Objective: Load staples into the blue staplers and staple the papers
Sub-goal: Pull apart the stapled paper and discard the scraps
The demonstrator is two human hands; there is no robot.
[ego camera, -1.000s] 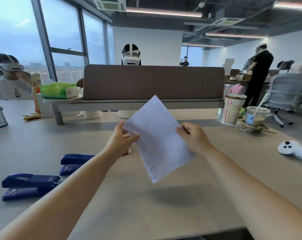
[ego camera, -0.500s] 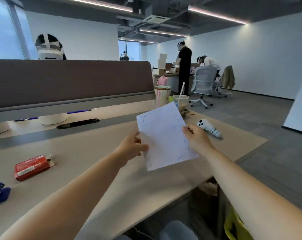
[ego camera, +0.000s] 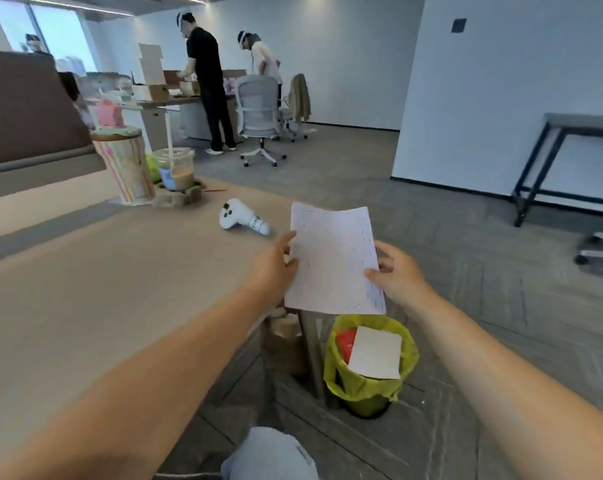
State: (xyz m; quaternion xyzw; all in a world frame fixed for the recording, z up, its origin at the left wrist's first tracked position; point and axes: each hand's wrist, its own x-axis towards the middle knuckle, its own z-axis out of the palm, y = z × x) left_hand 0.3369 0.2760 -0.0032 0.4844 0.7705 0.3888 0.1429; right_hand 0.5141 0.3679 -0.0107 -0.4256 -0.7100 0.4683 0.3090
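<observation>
White papers (ego camera: 333, 261) pinched between left hand (ego camera: 272, 268) and right hand (ego camera: 398, 271), directly above the bin (ego camera: 369, 393); a slackened grip likely drops them in, unstapled

White papers (ego camera: 334, 261) upright, held above bin.

I have one view only, from the head camera, wide-angle, looking forward and down past the worktop (ego camera: 95, 289) corner at left of the frame. It sits close over both forearms, which run up from the bottom edge, with the floor (ego camera: 466, 237) and a bin (ego camera: 365, 393) at lower centre.
</observation>
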